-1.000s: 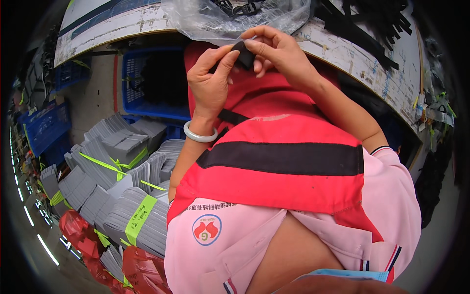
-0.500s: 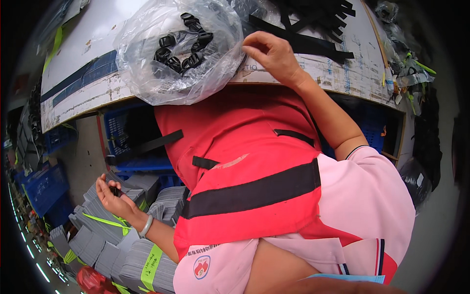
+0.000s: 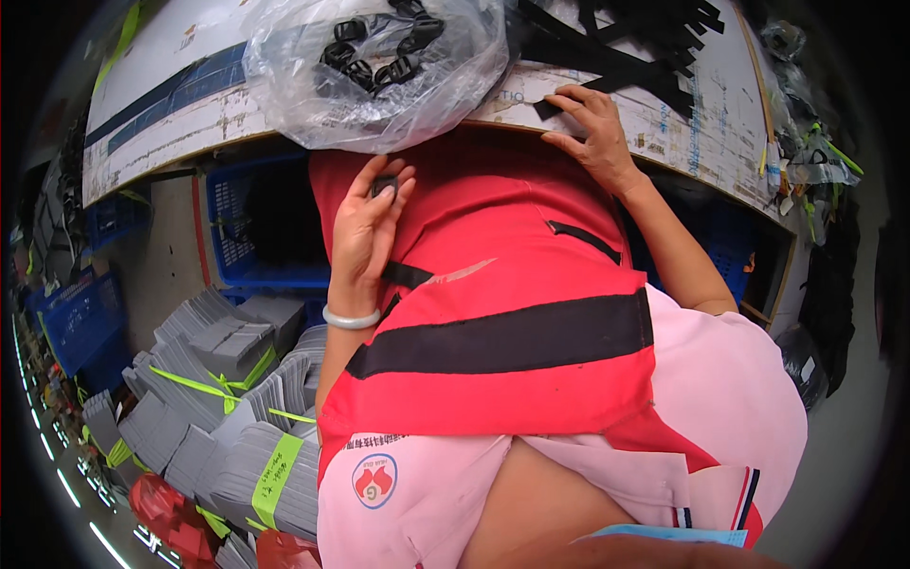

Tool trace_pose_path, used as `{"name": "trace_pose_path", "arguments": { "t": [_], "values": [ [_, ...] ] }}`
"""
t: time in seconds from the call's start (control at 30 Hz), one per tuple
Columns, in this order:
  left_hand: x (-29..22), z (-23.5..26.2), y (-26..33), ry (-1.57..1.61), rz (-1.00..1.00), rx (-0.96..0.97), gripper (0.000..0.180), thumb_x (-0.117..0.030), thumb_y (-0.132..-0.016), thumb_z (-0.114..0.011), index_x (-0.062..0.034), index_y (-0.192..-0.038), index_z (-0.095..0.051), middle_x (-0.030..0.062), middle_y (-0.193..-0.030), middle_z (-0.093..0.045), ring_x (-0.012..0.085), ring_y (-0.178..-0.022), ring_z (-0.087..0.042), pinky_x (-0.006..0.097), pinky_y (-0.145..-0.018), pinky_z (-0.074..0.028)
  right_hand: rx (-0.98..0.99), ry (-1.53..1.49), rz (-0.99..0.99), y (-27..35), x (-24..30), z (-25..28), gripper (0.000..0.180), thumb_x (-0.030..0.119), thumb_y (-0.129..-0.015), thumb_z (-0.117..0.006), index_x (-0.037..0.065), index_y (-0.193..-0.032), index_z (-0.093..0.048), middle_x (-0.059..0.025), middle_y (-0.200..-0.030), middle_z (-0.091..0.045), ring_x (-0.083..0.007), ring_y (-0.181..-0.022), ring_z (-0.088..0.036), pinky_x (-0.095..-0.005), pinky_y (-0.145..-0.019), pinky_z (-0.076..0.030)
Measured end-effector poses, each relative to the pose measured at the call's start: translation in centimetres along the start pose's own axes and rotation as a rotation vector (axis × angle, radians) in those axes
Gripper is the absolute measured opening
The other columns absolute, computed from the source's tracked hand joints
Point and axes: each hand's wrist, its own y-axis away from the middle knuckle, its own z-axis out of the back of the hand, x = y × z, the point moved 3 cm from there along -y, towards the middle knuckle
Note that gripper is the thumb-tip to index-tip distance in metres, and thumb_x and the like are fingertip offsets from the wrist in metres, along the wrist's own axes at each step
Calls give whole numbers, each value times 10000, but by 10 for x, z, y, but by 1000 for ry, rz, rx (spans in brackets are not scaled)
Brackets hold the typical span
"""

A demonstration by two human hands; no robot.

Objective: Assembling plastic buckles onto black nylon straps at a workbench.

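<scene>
My left hand [image 3: 368, 228], palm up in front of the red apron [image 3: 493, 237], has its fingers curled around a small black plastic buckle [image 3: 383, 185]. At the table's near edge, my right hand [image 3: 599, 142] has its fingertips pressed on the end of a black webbing strap [image 3: 547, 109], with the thumb lower and a little apart. Between and beyond the hands sits a clear plastic bag [image 3: 313, 104], with several black buckles [image 3: 398, 68] in it. More black straps [image 3: 654, 43] lie in a loose pile past my right hand.
The white, worn table [image 3: 209, 76] has a dark blue stripe. Below it is a blue crate [image 3: 270, 270]. Bundles of grey sheets [image 3: 232, 346] tied with yellow-green bands stack at lower left. Clear plastic wrap [image 3: 806, 156] hangs at the table's right end.
My left hand has risen from beside the grey bundles to the apron, still with the buckle. My right hand has shifted right from the bag's edge onto a strap.
</scene>
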Motion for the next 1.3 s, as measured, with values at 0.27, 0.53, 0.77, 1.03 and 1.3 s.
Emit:
{"name": "trace_pose_path", "arguments": {
  "t": [0.27, 0.53, 0.77, 1.03, 1.3],
  "values": [
    [-9, -26, 5, -356, -75, 34, 296, -83, -995, -463, 61, -1252, -498, 204, -1085, -635, 291, -969, -666, 341, -813, -577, -2, -145, 203, -13, 75, 14, 225, 61, -809, -695, 98, -1030, -684, -62, -891, -655, -202, -813, -598, -304, -807, -472],
    [-7, -34, 14, -485, -329, -52, 230, -138, -958, -585, 38, -1086, -659, 55, -928, -671, 92, -752, -610, 207, -658, -481, 706, -1304, -614, -47, 154, -27, 190, 236, -964, -569, 50, -926, -583, 15, -697, -568, -24, -532, -509, -168, -470, -412],
    [-11, -38, 20, -633, -472, -89, 204, -6, -897, -630, 38, -1093, -664, 56, -928, -672, 108, -768, -619, 222, -681, -495, 695, -1584, -804, -47, 149, -45, 185, 239, -952, -582, 67, -885, -587, -9, -692, -592, -47, -517, -521, -165, -446, -412],
    [-13, -40, 13, -922, -863, -79, 208, 32, -853, -650, 39, -1060, -666, 122, -961, -690, 185, -864, -668, 264, -764, -517, 591, -1882, -816, -50, 158, -43, 186, 237, -977, -550, 68, -901, -564, 3, -709, -577, -34, -524, -522, -163, -457, -433],
    [-17, -42, 19, -1136, -915, -47, 215, 47, -838, -644, 34, -1051, -670, 125, -988, -689, 207, -884, -672, 289, -787, -525, 638, -1788, -732, -51, 143, -61, 253, 270, -955, -595, 34, -1043, -570, -20, -766, -620, -59, -607, -583, -186, -541, -502]
  ]
}}
